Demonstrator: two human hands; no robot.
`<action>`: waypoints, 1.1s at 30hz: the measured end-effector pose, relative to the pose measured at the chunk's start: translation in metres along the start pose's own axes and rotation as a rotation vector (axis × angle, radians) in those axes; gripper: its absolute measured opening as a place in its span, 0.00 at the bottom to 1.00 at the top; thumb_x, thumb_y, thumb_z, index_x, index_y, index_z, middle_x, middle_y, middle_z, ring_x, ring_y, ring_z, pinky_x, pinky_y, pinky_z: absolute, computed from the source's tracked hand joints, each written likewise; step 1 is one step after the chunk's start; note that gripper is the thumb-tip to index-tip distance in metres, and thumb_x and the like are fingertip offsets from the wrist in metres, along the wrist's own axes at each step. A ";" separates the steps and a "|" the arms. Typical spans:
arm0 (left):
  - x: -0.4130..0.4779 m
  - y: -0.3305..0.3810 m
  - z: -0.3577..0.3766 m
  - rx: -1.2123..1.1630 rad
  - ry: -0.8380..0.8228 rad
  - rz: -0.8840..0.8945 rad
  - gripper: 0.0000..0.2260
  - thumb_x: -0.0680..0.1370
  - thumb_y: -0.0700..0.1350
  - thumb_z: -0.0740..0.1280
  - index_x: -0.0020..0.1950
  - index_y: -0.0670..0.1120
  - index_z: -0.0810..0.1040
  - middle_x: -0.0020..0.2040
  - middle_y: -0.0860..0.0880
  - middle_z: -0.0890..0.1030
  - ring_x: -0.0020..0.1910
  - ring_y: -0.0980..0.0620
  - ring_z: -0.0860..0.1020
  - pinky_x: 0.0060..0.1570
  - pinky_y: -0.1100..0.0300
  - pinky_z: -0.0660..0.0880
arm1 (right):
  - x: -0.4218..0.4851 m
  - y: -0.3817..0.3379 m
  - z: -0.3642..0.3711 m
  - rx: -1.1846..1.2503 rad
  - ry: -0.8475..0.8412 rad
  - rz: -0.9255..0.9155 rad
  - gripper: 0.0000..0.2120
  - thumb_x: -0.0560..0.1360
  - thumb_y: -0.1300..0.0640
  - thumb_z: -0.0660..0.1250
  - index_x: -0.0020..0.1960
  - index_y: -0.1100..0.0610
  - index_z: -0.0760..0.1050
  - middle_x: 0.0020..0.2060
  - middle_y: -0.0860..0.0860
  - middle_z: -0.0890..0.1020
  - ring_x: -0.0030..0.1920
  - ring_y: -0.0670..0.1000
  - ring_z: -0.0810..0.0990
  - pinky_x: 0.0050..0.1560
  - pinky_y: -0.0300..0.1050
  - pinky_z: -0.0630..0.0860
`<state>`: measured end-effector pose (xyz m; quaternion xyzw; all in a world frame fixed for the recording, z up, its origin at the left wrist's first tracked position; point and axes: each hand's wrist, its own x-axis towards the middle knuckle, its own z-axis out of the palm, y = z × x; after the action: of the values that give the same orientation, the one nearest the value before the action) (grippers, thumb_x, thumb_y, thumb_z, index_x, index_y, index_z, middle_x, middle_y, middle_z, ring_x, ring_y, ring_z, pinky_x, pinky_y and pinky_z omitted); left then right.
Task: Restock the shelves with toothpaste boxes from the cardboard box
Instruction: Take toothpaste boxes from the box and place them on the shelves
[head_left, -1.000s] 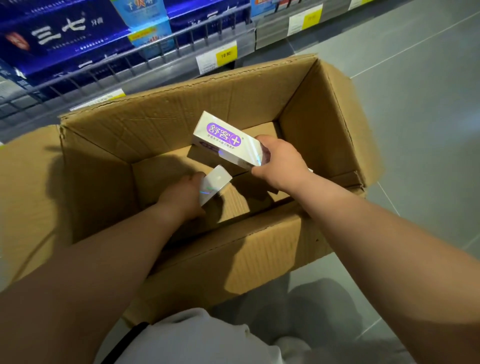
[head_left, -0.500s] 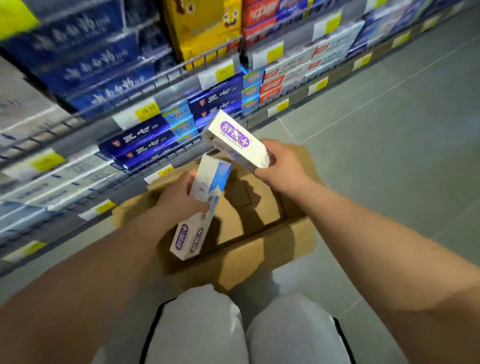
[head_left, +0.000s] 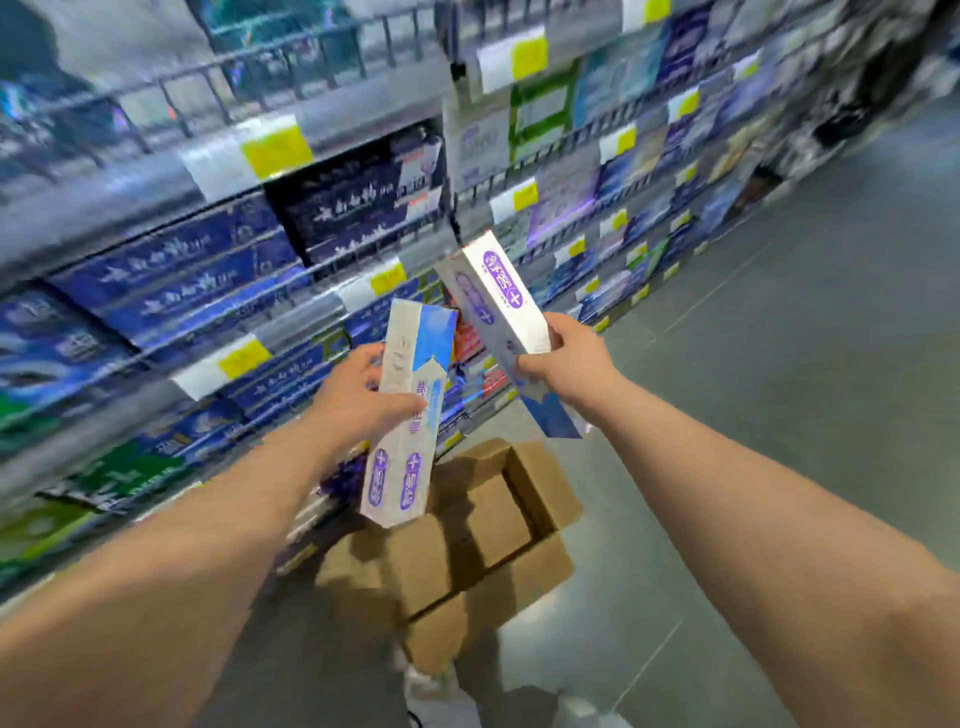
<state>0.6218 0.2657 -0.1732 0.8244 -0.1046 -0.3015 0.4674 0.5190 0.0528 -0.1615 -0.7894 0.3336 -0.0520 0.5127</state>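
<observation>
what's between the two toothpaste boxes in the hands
No object: in the head view the left hand's box and the right hand's box are apart, and only blurred shelves show behind the gap.

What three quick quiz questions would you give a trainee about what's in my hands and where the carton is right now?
1. True or false: the left hand is empty.
2. What does the right hand hold?
3. Where is the cardboard box: A on a shelf, B on the floor, C on a trolley?

Key: 1 false, it holds a toothpaste box. 2 another toothpaste box. 3 B.
</observation>
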 end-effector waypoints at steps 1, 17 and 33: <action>-0.004 0.018 0.000 -0.015 -0.002 0.014 0.29 0.62 0.44 0.78 0.59 0.50 0.71 0.51 0.49 0.82 0.47 0.51 0.81 0.45 0.52 0.78 | -0.004 -0.009 -0.015 0.007 0.033 -0.025 0.20 0.65 0.63 0.72 0.56 0.56 0.77 0.46 0.52 0.80 0.44 0.51 0.77 0.43 0.45 0.73; -0.042 0.247 0.128 -0.230 0.253 0.384 0.22 0.68 0.40 0.76 0.59 0.50 0.74 0.45 0.48 0.82 0.36 0.57 0.81 0.30 0.65 0.74 | 0.017 -0.058 -0.295 -0.007 0.150 -0.502 0.22 0.69 0.59 0.73 0.62 0.57 0.73 0.55 0.52 0.78 0.54 0.53 0.77 0.50 0.52 0.77; 0.013 0.357 0.077 -0.261 0.589 0.582 0.20 0.69 0.40 0.75 0.60 0.51 0.77 0.49 0.48 0.81 0.46 0.51 0.79 0.39 0.64 0.76 | 0.141 -0.212 -0.308 -0.241 0.492 -1.015 0.20 0.69 0.60 0.67 0.59 0.50 0.71 0.51 0.51 0.78 0.54 0.56 0.73 0.53 0.52 0.66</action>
<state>0.6257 0.0124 0.0901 0.7454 -0.1556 0.0803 0.6432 0.5976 -0.2142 0.1256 -0.8681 0.0263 -0.4353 0.2372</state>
